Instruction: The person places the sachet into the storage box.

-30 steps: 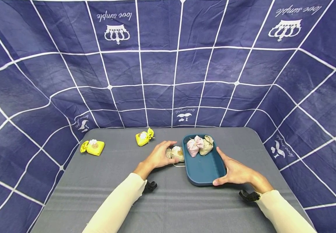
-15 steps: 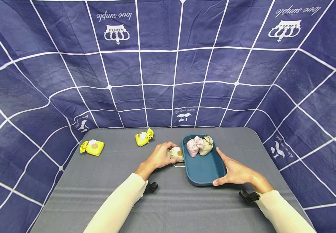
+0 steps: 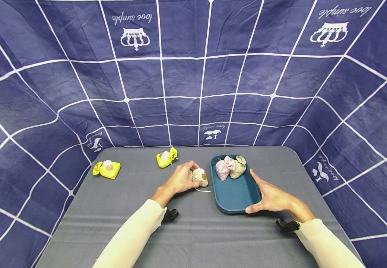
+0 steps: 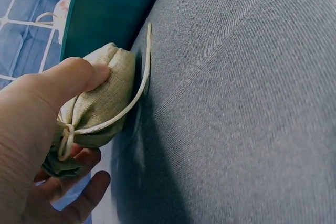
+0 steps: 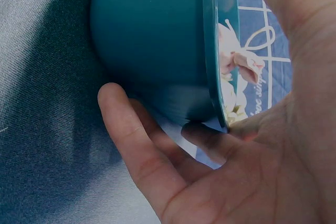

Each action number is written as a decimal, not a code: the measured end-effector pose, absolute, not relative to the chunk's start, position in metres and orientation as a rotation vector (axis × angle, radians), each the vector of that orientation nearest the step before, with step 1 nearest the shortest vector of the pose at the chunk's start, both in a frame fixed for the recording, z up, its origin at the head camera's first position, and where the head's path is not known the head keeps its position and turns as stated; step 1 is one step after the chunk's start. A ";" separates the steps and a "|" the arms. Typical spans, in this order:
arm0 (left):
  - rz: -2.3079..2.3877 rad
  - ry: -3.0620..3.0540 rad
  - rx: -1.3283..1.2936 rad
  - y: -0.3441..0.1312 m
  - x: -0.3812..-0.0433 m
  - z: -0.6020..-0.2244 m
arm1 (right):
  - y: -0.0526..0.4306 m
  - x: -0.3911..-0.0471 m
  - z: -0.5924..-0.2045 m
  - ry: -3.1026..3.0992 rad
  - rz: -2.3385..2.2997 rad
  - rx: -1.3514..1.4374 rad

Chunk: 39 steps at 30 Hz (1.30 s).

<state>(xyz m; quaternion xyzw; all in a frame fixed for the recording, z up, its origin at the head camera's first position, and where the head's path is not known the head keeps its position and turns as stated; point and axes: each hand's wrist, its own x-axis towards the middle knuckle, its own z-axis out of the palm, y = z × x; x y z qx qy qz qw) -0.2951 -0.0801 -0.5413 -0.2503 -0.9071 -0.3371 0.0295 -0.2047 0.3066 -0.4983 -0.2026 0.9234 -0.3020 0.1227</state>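
My left hand (image 3: 179, 179) pinches a beige drawstring sachet (image 3: 199, 178) just left of a dark teal tray (image 3: 235, 199). In the left wrist view the thumb presses on the sachet (image 4: 105, 98), and its pale cord trails over the cloth. My right hand (image 3: 273, 196) grips the tray's near right corner, thumb at the near edge and fingers along the right side. Inside the tray, at the far end, a pink sachet (image 3: 224, 169) and another beige sachet (image 3: 238, 168) lean together.
Two yellow sachets lie farther left: one yellow sachet (image 3: 165, 158) beyond my left hand, another yellow sachet (image 3: 109, 170) near the left edge. A grey cloth (image 3: 193, 230) covers the table. A blue curtain (image 3: 183, 78) with white lines stands behind and at both sides.
My left hand has closed on the beige sachet and drawn it slightly left, opening a small gap to the tray. The right hand and tray have stayed put.
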 end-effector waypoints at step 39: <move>-1.191 -2.665 -0.862 -0.075 -0.279 -0.539 | 0.308 -0.204 -0.506 2.749 -0.865 -0.634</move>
